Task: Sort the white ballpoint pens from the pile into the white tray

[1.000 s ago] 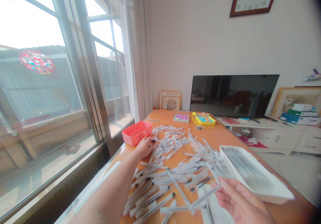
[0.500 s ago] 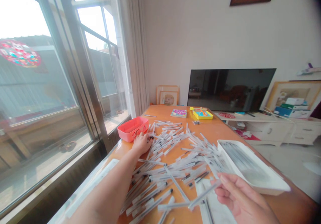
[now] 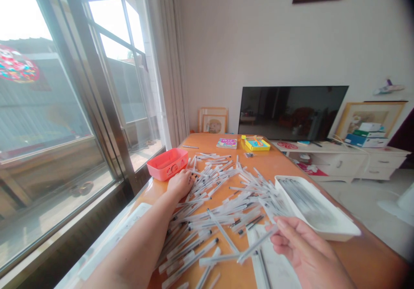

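Several clear plastic pens [image 3: 223,202] lie scattered over an orange table [image 3: 278,168]. My left hand [image 3: 181,183] reaches far out and rests on the pens beside a pink box [image 3: 167,164], fingers curled down onto the pile. Close to me, my right hand [image 3: 304,250] pinches one clear pen [image 3: 257,246] that points left over the heap. A white tray [image 3: 326,230] with more pens in it sits just right of that hand.
At the table's far end lie a small colourful book [image 3: 227,142] and a yellow box [image 3: 255,143]. Behind them stand a TV [image 3: 291,112] and a white cabinet [image 3: 349,164]. A big window [image 3: 64,108] runs along the left table edge.
The view has drifted right and down. My left hand has slid slightly nearer along the pens by the pink box. My right hand keeps its pen.
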Demonstrator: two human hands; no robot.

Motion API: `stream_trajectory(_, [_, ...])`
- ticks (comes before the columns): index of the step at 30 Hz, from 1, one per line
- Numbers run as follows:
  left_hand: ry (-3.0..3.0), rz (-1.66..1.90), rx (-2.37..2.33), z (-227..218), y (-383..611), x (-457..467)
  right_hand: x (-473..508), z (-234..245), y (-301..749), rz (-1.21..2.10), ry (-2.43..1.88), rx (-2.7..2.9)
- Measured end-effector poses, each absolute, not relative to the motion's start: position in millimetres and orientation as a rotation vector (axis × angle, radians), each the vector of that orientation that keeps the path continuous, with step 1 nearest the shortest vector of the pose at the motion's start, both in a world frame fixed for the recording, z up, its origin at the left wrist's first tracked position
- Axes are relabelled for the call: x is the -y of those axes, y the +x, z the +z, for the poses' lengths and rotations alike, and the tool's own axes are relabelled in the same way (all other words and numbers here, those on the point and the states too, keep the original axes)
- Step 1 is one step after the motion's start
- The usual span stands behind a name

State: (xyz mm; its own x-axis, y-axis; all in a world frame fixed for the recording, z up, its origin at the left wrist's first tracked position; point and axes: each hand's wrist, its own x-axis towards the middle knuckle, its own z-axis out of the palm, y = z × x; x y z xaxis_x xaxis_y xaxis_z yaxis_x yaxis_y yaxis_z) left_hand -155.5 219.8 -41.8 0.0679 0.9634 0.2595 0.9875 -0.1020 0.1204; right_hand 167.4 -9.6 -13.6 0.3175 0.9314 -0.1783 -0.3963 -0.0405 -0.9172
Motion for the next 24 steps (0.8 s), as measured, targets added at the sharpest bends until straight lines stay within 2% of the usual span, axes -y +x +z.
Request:
stream_trajectory(13, [-2.217, -0.381, 2.085, -33, -153, -215, 9, -11, 172, 1.205, -1.097, 0.664])
stream_trajectory(24, [-2.275, -0.566, 2.115, -6, -141, -204, 11, -12, 177, 1.177, -1.077, 0.716])
